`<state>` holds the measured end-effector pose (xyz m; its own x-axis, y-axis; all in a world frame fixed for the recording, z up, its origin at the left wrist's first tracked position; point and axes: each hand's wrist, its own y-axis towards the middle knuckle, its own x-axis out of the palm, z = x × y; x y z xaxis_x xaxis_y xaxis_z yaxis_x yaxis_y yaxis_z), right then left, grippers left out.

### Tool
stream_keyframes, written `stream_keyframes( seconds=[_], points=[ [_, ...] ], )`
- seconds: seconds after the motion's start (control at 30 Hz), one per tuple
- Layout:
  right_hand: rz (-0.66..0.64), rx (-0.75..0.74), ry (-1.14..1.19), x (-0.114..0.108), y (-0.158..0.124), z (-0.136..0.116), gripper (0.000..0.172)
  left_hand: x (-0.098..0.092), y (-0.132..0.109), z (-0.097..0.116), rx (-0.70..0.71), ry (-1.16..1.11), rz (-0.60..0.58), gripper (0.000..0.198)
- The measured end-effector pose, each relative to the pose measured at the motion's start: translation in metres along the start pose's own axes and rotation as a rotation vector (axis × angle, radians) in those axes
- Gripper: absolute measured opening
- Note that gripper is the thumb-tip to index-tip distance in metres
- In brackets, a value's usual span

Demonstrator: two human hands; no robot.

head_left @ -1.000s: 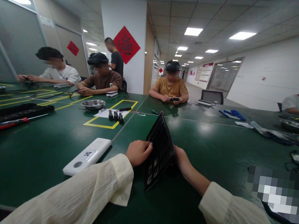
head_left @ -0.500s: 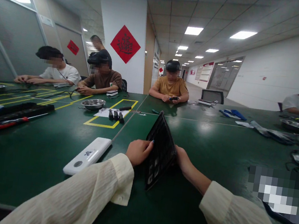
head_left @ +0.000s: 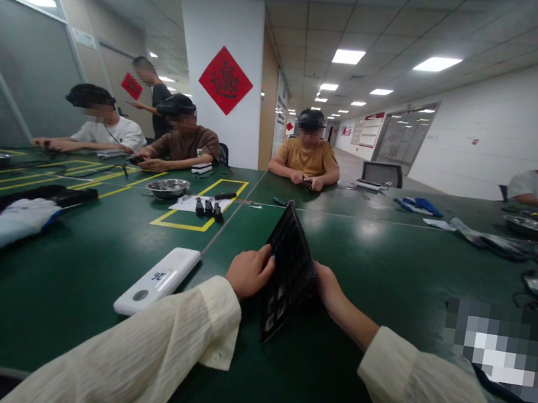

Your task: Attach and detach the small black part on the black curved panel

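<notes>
I hold a black flat tray-like panel (head_left: 290, 265) on edge, tilted, above the green table (head_left: 85, 282). My left hand (head_left: 249, 272) grips its left side, fingers curled round the edge. On the panel's right side my right hand (head_left: 329, 290) holds it, mostly hidden behind the panel. Both of my sleeves are cream-coloured.
A white power bank (head_left: 158, 281) lies left of my left arm. A co-worker's white-gloved hand (head_left: 18, 222) reaches in over black tools at the far left. A metal bowl (head_left: 168, 187) and small black parts (head_left: 207, 207) sit in a yellow-taped box. Several people sit around the table.
A white-gloved hand has come in from the left over the red-handled screwdriver. The standing person at the back has walked left. My hands and the panel have barely shifted.
</notes>
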<state>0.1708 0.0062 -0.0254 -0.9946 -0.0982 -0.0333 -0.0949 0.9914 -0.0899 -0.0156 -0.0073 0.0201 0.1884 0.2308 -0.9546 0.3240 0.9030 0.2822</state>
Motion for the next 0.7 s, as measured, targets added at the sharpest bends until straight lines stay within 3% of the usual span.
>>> stream_keyframes(
  seconds=[0.23,0.53,0.7],
  points=[
    [0.008,-0.009,-0.004,0.0004,-0.0027,-0.0016,0.029,-0.0007,-0.0005,0.0011,-0.001,0.013,-0.026,0.035],
    [0.005,-0.016,-0.012,0.0009,-0.0042,-0.0051,0.031,-0.004,-0.0015,0.0023,-0.022,0.062,-0.022,0.048],
    [0.015,-0.012,-0.023,0.0007,-0.0031,-0.0033,0.03,-0.0029,-0.0027,0.002,0.001,0.089,0.001,0.042]
  ],
)
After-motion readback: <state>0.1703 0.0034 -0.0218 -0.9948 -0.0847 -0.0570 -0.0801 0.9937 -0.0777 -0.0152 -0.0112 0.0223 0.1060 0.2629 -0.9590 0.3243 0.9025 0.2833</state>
